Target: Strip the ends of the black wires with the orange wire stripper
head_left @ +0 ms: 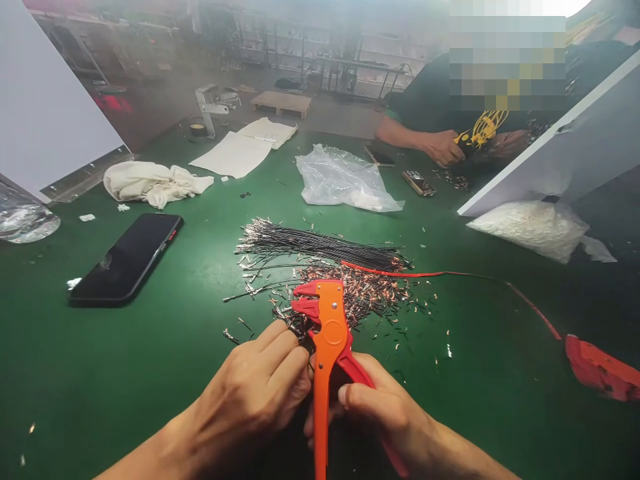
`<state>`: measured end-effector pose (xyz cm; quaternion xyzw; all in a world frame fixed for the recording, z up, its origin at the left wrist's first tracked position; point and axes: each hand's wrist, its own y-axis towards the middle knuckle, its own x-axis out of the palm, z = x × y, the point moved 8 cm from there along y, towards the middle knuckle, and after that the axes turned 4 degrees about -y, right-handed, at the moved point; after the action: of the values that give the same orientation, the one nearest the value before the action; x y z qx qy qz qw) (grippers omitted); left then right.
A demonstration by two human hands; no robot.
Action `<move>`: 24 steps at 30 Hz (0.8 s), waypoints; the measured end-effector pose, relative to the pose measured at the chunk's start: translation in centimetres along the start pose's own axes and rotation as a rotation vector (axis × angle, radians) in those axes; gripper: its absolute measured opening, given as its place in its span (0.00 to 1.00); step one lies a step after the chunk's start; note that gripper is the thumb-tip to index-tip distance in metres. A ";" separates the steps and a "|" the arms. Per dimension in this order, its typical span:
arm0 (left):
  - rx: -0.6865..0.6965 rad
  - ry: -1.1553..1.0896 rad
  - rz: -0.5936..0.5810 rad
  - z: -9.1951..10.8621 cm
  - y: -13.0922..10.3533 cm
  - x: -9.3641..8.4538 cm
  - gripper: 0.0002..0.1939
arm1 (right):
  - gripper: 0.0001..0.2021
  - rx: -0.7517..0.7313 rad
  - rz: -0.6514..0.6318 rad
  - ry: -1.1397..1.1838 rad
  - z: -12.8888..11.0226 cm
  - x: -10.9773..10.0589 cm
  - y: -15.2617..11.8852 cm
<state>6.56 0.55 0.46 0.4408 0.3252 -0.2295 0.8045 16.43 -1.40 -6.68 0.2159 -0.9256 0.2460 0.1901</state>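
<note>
My right hand [375,400] is wrapped round the handles of an orange and red wire stripper [330,333], whose red jaws point left. Close against the tool's left side, my left hand [265,380] is closed with its fingers curled under; what it pinches is hidden. Just beyond the jaws lies a pile of short wire scraps [370,297] with copper ends. Behind the scraps is a bundle of black wires [320,243] with metal terminals at the left ends.
A black phone [127,260] and white cloth [155,183] lie left. A plastic bag [345,180] and papers [240,147] are behind. At right are a red tool [603,367], a tied bag [535,227] and a white panel [565,127]. Across the table, a person's hands [443,148] hold yellow wires.
</note>
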 end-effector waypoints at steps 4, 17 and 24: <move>-0.159 0.090 0.121 -2.1 0.0 -1.8 0.09 | 0.14 0.048 -0.005 0.042 0.6 0.1 -0.4; -0.251 0.197 0.224 -4.2 0.2 -4.0 0.05 | 0.15 -0.075 -0.067 0.253 -0.7 -0.3 -0.8; -0.207 0.197 0.193 -4.4 0.1 -2.7 0.07 | 0.14 -0.114 -0.055 0.287 -1.6 -0.5 -1.4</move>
<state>3.36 4.63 0.74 0.4050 0.3804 -0.0721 0.8283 17.96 -1.46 -5.12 0.1928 -0.8950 0.2161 0.3392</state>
